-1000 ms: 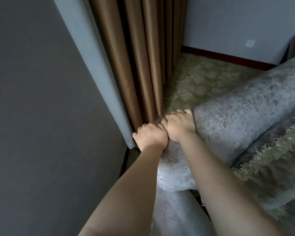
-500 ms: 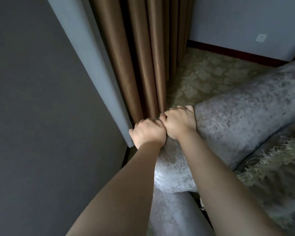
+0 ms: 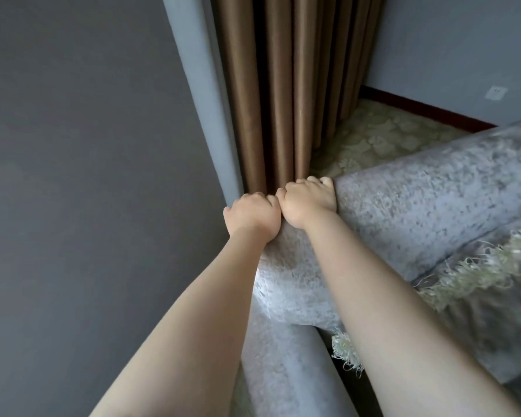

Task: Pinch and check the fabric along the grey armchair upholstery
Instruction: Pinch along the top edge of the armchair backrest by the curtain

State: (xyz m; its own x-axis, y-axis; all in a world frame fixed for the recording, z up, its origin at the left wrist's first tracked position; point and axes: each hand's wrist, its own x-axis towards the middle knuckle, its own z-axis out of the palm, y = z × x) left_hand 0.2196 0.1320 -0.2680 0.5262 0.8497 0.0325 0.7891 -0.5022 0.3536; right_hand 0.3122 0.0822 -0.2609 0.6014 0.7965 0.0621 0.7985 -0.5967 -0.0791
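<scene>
The grey armchair (image 3: 419,206) has mottled, velvety upholstery and fills the right of the view; its rounded back runs up to the right and an arm drops toward the bottom. My left hand (image 3: 251,216) and my right hand (image 3: 309,201) sit side by side, knuckles touching, on the far corner of the chair's back. Both have their fingers curled over the edge, gripping the fabric there. The fingertips are hidden behind the edge.
Brown curtains (image 3: 283,85) hang just beyond the hands, next to a grey wall (image 3: 87,176) on the left. A cream fringed throw (image 3: 476,272) lies on the seat. Patterned carpet (image 3: 382,139) and a dark skirting board lie behind the chair.
The view has shifted slightly, with the hands now a little higher in the frame. Both hands keep their grip at the same corner of the chair's back.
</scene>
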